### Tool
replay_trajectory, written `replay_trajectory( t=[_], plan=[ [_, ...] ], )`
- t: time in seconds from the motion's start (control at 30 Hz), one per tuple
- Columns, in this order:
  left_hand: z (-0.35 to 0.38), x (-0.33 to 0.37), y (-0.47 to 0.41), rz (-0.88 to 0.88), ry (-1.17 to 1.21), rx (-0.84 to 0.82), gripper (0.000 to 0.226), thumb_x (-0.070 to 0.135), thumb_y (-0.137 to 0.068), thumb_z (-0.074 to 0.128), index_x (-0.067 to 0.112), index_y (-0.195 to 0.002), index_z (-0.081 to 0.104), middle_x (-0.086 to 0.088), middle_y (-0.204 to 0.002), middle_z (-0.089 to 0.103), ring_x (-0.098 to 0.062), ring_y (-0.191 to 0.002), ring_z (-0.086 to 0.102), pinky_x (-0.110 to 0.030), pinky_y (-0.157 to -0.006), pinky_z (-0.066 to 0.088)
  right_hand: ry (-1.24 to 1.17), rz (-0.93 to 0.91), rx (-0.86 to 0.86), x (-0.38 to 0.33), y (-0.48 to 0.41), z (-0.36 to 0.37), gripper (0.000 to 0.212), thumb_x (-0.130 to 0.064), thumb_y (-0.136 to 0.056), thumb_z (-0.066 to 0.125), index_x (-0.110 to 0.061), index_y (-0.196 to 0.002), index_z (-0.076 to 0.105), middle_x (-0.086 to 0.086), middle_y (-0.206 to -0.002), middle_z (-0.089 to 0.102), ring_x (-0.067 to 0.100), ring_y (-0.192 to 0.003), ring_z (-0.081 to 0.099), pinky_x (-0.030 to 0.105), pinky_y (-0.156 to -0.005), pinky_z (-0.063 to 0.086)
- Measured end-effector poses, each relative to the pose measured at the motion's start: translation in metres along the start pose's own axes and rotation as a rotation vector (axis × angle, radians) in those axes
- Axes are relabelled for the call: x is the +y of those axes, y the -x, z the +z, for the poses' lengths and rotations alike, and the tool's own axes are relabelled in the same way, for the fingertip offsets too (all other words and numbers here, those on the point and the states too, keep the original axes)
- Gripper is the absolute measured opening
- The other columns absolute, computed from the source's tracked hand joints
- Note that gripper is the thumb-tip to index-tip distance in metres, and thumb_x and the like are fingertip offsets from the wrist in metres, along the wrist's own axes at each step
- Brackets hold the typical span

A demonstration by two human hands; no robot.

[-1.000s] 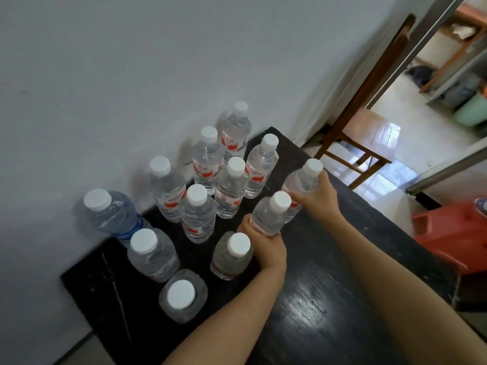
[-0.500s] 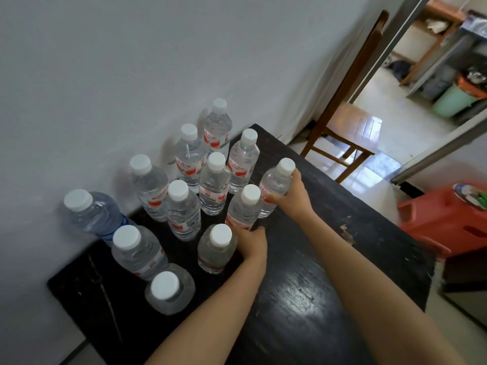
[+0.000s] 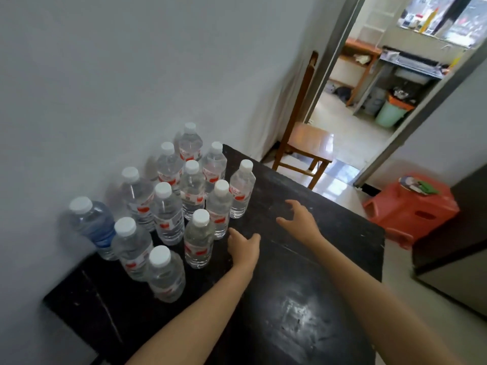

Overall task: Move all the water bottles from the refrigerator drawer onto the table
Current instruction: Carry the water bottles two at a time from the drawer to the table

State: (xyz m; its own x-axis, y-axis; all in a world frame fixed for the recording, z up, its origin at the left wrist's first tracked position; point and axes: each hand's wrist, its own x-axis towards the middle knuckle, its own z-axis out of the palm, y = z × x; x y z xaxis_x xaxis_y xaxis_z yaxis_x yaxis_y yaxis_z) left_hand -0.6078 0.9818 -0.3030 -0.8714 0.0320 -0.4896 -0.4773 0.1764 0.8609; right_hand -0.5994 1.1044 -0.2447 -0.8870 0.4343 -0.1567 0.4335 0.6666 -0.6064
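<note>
Water bottles (image 3: 168, 206) upright on black table (image 3: 303, 259), red-and-white labels (writing unreadable), left hand (image 3: 243, 248) and right hand (image 3: 300, 219) empty, fingers spread.

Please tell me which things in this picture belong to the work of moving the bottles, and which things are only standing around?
Belong to the job:
- water bottles, standing upright
- black table
- left hand, empty
- right hand, empty

Just standing around:
- wooden chair
- red plastic stool
- green bin beyond the doorway
</note>
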Motion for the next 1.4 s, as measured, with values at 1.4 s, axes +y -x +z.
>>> replay_trajectory(
  t=[1.4],
  plan=[
    [-0.114, -0.012, 0.172, 1.159, -0.813, -0.914, 0.060, 0.025, -0.090, 0.053, 0.009, -0.142, 0.026, -0.008, -0.148, 0.028, -0.025, -0.137, 0.018, -0.035, -0.111, 0.019, 0.253, 0.573, 0.611, 0.017, 0.440, 0.000, 0.043, -0.031, -0.086, 0.061, -0.014, -0.124, 0.055, 0.007, -0.125, 0.055, 0.022, -0.115, 0.049, 0.033, -0.098, 0.038]
  ],
)
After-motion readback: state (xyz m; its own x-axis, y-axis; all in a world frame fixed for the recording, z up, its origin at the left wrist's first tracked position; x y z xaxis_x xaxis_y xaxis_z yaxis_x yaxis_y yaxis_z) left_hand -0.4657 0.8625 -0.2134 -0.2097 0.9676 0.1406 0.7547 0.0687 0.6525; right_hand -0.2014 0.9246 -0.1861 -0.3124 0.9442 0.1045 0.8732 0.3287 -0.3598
